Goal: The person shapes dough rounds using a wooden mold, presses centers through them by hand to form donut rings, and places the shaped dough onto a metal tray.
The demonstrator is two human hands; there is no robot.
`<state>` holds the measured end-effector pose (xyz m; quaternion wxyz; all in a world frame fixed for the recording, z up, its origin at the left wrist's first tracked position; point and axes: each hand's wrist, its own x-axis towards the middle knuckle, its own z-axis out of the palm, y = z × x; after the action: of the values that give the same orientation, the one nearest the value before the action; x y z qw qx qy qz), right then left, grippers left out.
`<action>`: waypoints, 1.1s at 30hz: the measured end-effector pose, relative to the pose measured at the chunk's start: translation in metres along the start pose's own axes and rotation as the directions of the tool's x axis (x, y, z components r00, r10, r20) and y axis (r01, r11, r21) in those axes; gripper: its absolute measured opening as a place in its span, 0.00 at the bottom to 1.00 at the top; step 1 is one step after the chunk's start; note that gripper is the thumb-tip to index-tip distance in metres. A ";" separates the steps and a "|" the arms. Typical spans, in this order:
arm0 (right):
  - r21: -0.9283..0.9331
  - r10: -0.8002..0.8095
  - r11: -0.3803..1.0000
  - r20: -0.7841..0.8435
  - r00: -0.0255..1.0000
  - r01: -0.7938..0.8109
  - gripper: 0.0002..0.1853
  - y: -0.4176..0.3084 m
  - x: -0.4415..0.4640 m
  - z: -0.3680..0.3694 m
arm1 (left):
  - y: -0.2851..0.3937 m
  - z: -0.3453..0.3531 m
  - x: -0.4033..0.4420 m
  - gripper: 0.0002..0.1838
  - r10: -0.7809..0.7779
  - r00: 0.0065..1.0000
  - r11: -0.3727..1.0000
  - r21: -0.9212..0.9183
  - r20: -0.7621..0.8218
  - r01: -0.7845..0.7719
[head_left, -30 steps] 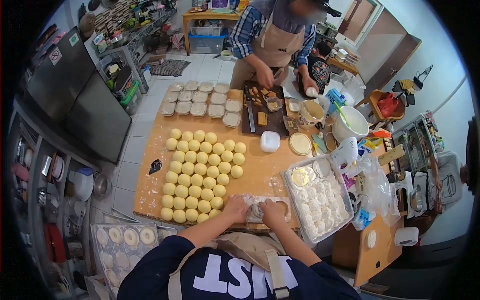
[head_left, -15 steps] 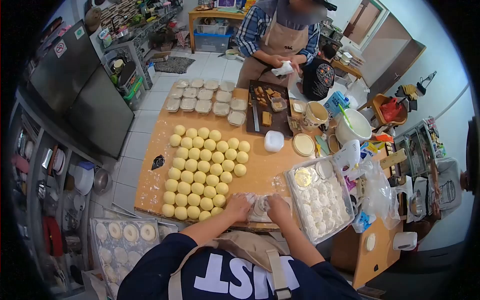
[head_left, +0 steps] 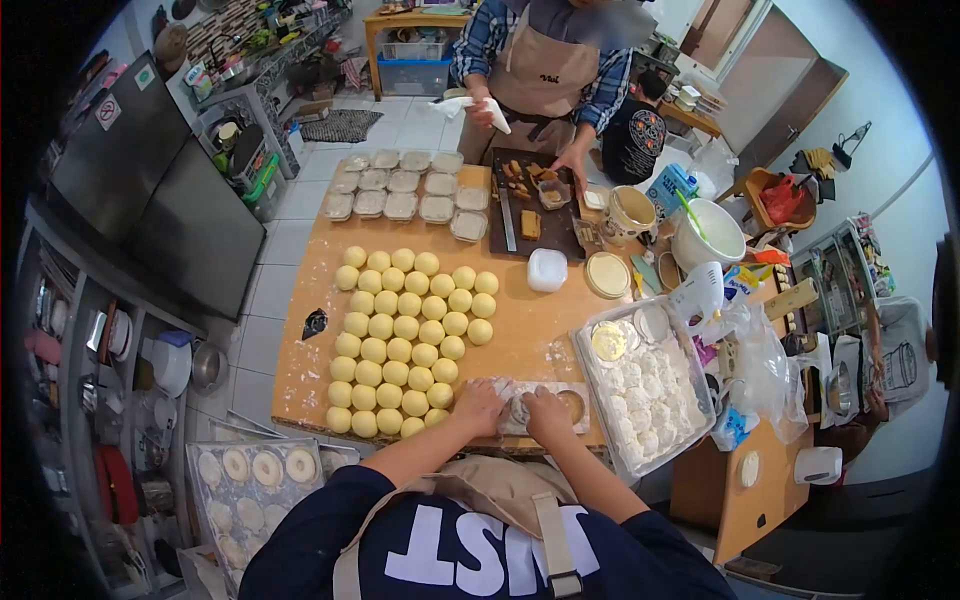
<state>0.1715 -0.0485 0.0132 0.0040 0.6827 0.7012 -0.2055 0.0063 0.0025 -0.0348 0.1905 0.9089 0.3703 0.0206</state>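
Observation:
My left hand (head_left: 481, 407) rests at the left end of a floured board (head_left: 583, 398) at the table's near edge. Beside it my right hand (head_left: 546, 414) has its fingers closed at a small whitish round piece (head_left: 518, 410) between the hands; the fingers hide much of it. A round ring shape (head_left: 571, 405) lies on the board, right of my right hand. Rows of yellow dough balls (head_left: 398, 350) sit to the left. On the right stands a tray (head_left: 707, 400) of floured white pieces (head_left: 645, 395).
Lidded tubs (head_left: 403, 205) stand at the table's back left. A dark board (head_left: 510, 262) holds a knife and brown pieces. Across the table a co-worker (head_left: 550, 75) holds a white piping bag (head_left: 480, 108). A tray of rings (head_left: 250, 495) is at lower left.
The co-worker's hands have moved apart; one lifts the white bag to the left, the other reaches to the dark board. My right hand has shifted slightly, and the ring shape shows again.

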 end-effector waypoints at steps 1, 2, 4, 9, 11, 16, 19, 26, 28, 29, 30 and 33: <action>0.007 -0.002 1.000 -0.006 1.000 0.002 0.14 0.002 0.000 0.003 | 0.001 -0.004 0.000 0.55 -0.007 1.000 1.000 -0.011 0.018 0.007; 0.014 -0.003 1.000 -0.011 1.000 0.003 0.15 0.003 -0.001 0.005 | 0.003 -0.008 -0.001 0.55 -0.012 0.999 1.000 -0.023 0.036 0.013; 0.002 -0.002 1.000 -0.012 1.000 0.002 0.16 0.003 -0.002 0.005 | 0.006 -0.015 -0.001 0.55 -0.015 0.998 0.999 -0.034 0.060 0.017; -0.006 0.026 1.000 0.005 1.000 -0.026 0.17 -0.005 -0.003 -0.001 | 0.006 -0.014 -0.003 0.56 -0.038 0.997 0.999 -0.010 0.067 0.039; -0.023 0.019 1.000 -0.016 1.000 -0.020 0.17 -0.003 -0.004 0.003 | 0.005 -0.012 -0.002 0.56 -0.017 0.997 1.000 -0.010 0.071 0.017; 0.084 -0.062 0.994 -0.089 0.994 0.069 0.16 0.013 0.003 0.006 | 0.004 -0.012 -0.002 0.55 0.010 0.997 1.000 -0.009 0.081 -0.009; 0.140 -0.028 0.988 -0.217 0.976 0.060 0.16 0.017 0.004 -0.019 | 0.004 -0.015 0.000 0.56 -0.023 0.998 1.000 0.021 0.052 0.022; 0.015 -0.037 0.999 -0.094 0.995 0.039 0.14 0.023 0.004 -0.020 | 0.009 -0.028 -0.001 0.57 -0.019 0.990 1.000 0.000 0.143 0.019; -0.008 -0.066 0.998 -0.059 0.996 0.066 0.14 0.022 0.002 -0.007 | 0.011 -0.027 -0.002 0.57 -0.027 0.984 0.999 -0.016 0.178 0.030; -0.002 -0.081 0.997 -0.070 0.994 0.081 0.13 0.023 0.004 0.001 | 0.009 -0.024 -0.001 0.57 -0.020 0.985 0.999 -0.022 0.171 0.024; 0.002 -0.098 0.995 -0.084 0.992 0.098 0.12 0.020 0.004 0.002 | 0.009 -0.026 -0.001 0.56 -0.013 0.987 0.999 -0.026 0.161 0.018; -0.007 -0.069 0.998 -0.053 0.996 0.069 0.11 0.011 0.005 0.001 | 0.014 -0.036 -0.005 0.54 -0.026 0.990 0.998 -0.049 0.140 0.033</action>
<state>0.1820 -0.0445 0.0081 -0.0197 0.6632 0.7248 -0.1855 0.0056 0.0022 0.0046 0.2392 0.8975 0.3687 -0.0363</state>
